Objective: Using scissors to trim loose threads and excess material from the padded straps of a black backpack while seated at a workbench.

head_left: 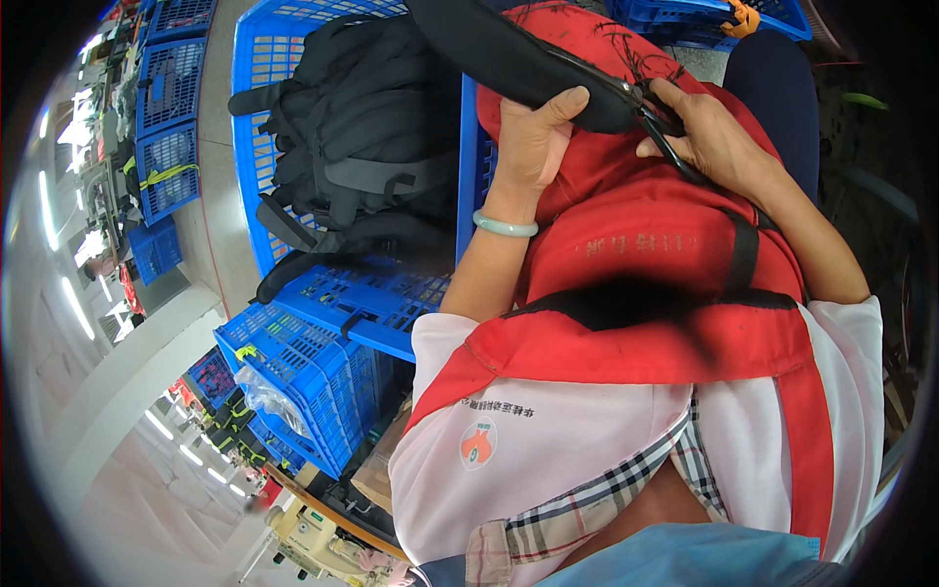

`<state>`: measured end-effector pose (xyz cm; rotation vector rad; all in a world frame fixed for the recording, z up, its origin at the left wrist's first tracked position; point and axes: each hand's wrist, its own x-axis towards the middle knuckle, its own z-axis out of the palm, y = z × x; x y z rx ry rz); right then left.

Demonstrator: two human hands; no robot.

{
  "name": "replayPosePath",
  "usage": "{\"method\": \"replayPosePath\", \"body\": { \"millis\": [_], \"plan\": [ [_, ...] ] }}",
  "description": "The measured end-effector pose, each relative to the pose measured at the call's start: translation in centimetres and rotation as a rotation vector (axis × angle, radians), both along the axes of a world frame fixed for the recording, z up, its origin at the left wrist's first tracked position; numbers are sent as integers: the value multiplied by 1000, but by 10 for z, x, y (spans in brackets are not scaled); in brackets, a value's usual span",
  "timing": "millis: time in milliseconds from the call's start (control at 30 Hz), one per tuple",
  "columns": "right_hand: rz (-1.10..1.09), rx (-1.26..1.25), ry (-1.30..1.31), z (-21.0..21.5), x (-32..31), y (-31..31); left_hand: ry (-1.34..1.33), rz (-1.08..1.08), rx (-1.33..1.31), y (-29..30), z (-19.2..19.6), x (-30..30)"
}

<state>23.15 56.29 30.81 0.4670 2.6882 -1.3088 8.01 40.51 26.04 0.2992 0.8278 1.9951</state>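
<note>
A padded black strap (548, 73) slants down across my lap at the upper middle. My left hand (536, 132) grips its lower part, thumb against the near edge and the other fingers mostly hidden behind it. Beside the strap's rounded end, my right hand (714, 142) is closed around what look like black-handled scissors (668, 147); a small metal part shows by the strap edge, and the blades are hard to make out. Under both hands spreads a red apron (626, 215), with dark thread scraps (641, 54) scattered over its far part.
To the left, a blue plastic crate (252, 147) holds a heap of black straps (367, 117). Nearer, a blue crate (303, 367) has a clear plastic bag on its side. Another blue crate (665, 15) stands at the far edge. A sewing machine (308, 538) appears lower left.
</note>
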Motion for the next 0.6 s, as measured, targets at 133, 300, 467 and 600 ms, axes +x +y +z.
{"method": "replayPosePath", "body": {
  "millis": [133, 300, 467, 600],
  "plan": [
    [-31, -45, -17, 1, 0, 4, -126, 42, -7, -2, 7, -2],
    [-19, 1, 50, -10, 1, -1, -151, 59, 49, -2, 2, -14],
    [-7, 12, 124, -20, -1, -3, -100, 58, 38, 2, 10, -4],
    [1, 34, 238, -20, -6, -4, -59, 54, 8, 1, 9, -3]
  ]
}}
